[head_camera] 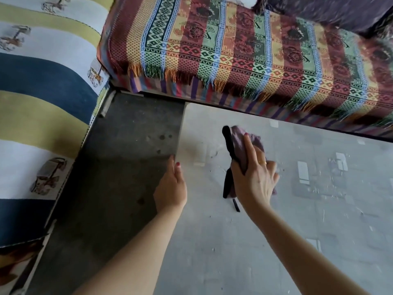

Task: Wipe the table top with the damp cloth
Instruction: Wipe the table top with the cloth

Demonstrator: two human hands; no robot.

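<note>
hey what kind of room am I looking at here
Probably a home sitting room. A low pale table top stands close to cushioned seating: one seat under a striped, fringed woven throw, another in a banded printed cover. The right hand holds a purple cloth on the table.
</note>
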